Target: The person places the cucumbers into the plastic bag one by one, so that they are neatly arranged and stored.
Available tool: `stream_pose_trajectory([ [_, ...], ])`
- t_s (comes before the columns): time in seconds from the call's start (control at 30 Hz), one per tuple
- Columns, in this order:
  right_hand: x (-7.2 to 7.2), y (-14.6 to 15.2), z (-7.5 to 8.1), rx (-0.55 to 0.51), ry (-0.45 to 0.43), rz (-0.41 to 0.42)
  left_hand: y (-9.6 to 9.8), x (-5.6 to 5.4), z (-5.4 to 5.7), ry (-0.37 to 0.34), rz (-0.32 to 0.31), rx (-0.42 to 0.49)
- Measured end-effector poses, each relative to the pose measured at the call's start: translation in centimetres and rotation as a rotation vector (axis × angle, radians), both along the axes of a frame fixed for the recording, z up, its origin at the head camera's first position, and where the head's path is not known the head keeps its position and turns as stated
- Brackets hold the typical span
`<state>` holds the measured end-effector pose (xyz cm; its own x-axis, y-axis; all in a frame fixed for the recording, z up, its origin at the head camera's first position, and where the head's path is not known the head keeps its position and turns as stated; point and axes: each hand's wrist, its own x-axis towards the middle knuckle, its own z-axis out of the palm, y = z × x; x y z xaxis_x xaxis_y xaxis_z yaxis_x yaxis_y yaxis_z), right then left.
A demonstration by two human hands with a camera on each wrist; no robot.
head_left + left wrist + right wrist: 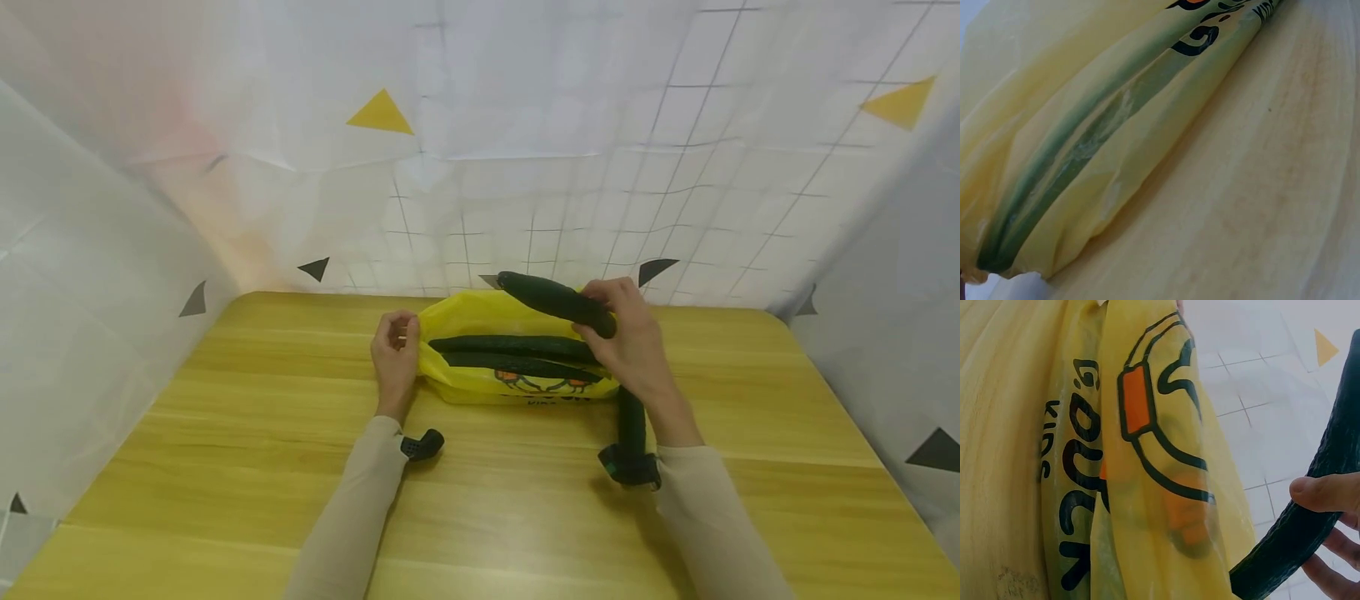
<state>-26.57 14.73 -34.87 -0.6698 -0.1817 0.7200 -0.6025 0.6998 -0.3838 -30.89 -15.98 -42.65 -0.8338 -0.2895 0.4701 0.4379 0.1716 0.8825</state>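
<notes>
A yellow plastic bag (457,387) with a printed cartoon lies on its side along the table, its mouth spread upward. Inside it lie two long dark green cucumbers (517,344), side by side; they show through the plastic (1079,144) in the left wrist view. At the bag's left end, my left hand (395,358) pinches the edge of the plastic with curled fingers. Above the bag's right part, my right hand (633,342) grips another cucumber (543,296) near one end, tilted with its far tip up to the left. The thumb and fingers wrap this cucumber (1297,531) in the right wrist view.
The wooden table (510,517) has its back edge against a white sheet (525,108) with grid lines and triangles. Black devices sit at the left wrist (423,446) and right wrist (628,467). A dark upright shape (632,421) stands by the right one, its kind unclear.
</notes>
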Motion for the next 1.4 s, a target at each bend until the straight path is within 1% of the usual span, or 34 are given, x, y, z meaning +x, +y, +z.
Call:
stream_pose_trajectory([
  [0.23, -0.2, -0.5, -0.2, 0.039, -0.019, 0.019, -0.1, 0.0, -0.2, 0.000, 0.002, 0.006],
  [0.53, -0.7, -1.1, -0.4, 0.099, -0.058, 0.057, 0.0, 0.1, 0.0, -0.016, 0.000, 0.011],
  [0.7, -1.0, -1.4, -0.7, 0.100, -0.088, 0.079, -0.1, 0.1, 0.2, -0.009, 0.006, 0.008],
  [0.9, -1.4, -1.7, -1.4, 0.111, -0.120, 0.092, 0.0, 0.1, 0.1, -0.020, -0.003, 0.012],
  [1.1, -1.8, -2.3, -2.2, 0.150, -0.189, 0.104, 0.2, 0.2, -0.2, -0.003, 0.007, 0.009],
  [1.2, -2.1, -2.5, -2.3, 0.156, -0.224, 0.123, 0.2, 0.2, -0.1, 0.001, 0.010, 0.010],
  [1.3, -2.5, -2.6, -2.4, 0.175, -0.239, 0.133, 0.1, 0.2, 0.0, 0.007, 0.009, 0.011],
  [1.4, -3.0, -2.8, -2.5, 0.195, -0.251, 0.137, -0.1, 0.2, 0.1, -0.002, 0.005, 0.012],
])
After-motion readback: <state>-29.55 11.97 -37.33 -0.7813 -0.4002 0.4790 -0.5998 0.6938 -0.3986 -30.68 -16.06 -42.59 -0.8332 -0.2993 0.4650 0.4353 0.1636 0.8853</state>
